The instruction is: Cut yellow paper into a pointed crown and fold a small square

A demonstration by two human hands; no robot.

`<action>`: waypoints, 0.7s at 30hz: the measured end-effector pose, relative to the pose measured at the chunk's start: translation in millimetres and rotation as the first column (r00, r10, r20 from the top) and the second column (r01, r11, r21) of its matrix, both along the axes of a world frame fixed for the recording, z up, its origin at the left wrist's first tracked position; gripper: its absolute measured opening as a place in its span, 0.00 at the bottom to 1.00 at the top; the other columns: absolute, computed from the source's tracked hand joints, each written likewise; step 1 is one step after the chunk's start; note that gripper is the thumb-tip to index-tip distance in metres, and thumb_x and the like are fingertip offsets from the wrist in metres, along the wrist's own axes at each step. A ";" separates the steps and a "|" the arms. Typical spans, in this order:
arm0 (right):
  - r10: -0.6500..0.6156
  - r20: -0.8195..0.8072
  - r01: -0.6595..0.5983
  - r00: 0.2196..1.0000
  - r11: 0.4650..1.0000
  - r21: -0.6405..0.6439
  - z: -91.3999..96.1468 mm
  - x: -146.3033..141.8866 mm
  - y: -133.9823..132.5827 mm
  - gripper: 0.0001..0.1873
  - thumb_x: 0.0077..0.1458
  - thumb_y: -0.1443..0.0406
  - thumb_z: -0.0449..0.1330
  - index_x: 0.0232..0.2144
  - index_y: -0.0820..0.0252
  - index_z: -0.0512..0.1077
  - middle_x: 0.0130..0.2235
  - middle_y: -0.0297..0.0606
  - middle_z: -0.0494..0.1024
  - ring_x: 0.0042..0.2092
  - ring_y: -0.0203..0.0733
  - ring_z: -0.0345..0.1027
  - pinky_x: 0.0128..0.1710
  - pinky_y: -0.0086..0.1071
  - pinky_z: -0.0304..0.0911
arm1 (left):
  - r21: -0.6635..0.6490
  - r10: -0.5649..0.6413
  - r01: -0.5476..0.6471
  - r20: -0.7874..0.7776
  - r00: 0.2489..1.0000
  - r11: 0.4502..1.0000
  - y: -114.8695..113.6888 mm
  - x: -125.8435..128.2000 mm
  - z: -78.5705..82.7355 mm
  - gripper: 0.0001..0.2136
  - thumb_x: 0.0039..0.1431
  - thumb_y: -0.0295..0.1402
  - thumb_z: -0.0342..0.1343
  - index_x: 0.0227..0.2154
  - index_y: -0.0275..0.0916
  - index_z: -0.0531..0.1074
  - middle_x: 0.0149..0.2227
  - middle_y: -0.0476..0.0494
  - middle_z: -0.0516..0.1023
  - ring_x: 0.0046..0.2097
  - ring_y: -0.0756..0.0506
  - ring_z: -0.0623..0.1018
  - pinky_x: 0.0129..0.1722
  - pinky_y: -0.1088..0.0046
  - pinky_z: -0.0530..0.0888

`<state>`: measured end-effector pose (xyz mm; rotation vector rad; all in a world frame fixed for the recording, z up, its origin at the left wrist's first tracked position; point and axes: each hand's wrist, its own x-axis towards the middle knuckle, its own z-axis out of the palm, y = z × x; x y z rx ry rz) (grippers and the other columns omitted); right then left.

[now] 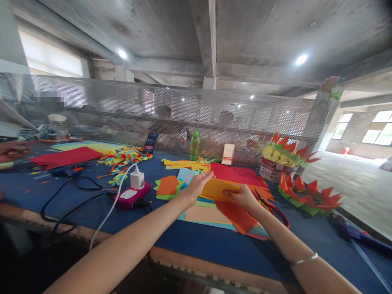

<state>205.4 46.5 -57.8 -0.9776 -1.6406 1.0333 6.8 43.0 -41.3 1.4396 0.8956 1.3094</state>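
Observation:
Between my hands is a folded yellow-orange sheet of paper (217, 190), raised over a stack of coloured sheets (202, 215). My left hand (197, 188) rests along its left end with fingers stretched out. At the right end, my right hand (244, 199) pinches the paper between thumb and fingers. An orange strip of paper (237, 216) lies slantwise just below. Close to my right wrist are red-handled scissors (280, 214), partly hidden by the arm. Red paper (234, 172) lies behind the folded sheet, and a small orange sheet (168, 186) sits left of my left hand.
A magenta power strip (131, 197) with a white charger (137, 179) and cables stands left. Paper scraps (125, 157), a green bottle (194, 146) and a mesh divider (196, 102) are behind. Folded-paper crowns (309, 198) stand right, near a glue gun (364, 237). Another person's hand (14, 152) shows far left.

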 end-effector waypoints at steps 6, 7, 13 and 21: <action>-0.004 0.017 0.004 1.000 1.000 0.006 0.0 -1.9 0.3 0.19 0.42 0.59 0.68 0.39 0.60 0.81 0.41 0.40 0.83 0.44 0.54 0.77 0.46 0.44 0.70 | -0.003 0.082 -0.082 -0.020 0.996 0.997 2.7 2.6 -1.9 0.16 0.55 0.45 0.54 0.32 0.37 0.76 0.33 0.45 0.75 0.34 0.46 0.71 0.32 0.73 0.61; -0.007 0.018 0.007 1.000 1.000 0.007 0.2 -2.0 0.2 0.19 0.42 0.59 0.68 0.38 0.60 0.81 0.41 0.40 0.83 0.44 0.54 0.76 0.46 0.44 0.70 | -0.013 0.075 -0.075 -0.003 0.997 0.997 3.0 2.8 -2.2 0.16 0.55 0.45 0.54 0.31 0.37 0.76 0.33 0.45 0.76 0.34 0.46 0.71 0.32 0.73 0.61; 0.000 0.030 0.000 1.000 1.000 0.006 0.8 -1.9 -1.9 0.21 0.43 0.59 0.67 0.40 0.60 0.80 0.43 0.40 0.83 0.45 0.55 0.76 0.45 0.44 0.71 | -0.088 0.022 -0.011 0.126 0.992 0.996 8.3 4.3 -8.9 0.16 0.54 0.45 0.55 0.33 0.36 0.77 0.32 0.44 0.77 0.34 0.46 0.74 0.32 0.73 0.64; -0.021 0.047 0.020 0.999 1.000 0.024 -0.5 -2.6 -0.1 0.20 0.42 0.58 0.66 0.39 0.63 0.80 0.40 0.41 0.83 0.43 0.55 0.77 0.45 0.45 0.71 | -0.182 0.026 0.028 0.289 0.957 0.983 11.9 9.3 -15.0 0.16 0.53 0.46 0.57 0.33 0.35 0.76 0.32 0.41 0.79 0.34 0.44 0.77 0.33 0.72 0.68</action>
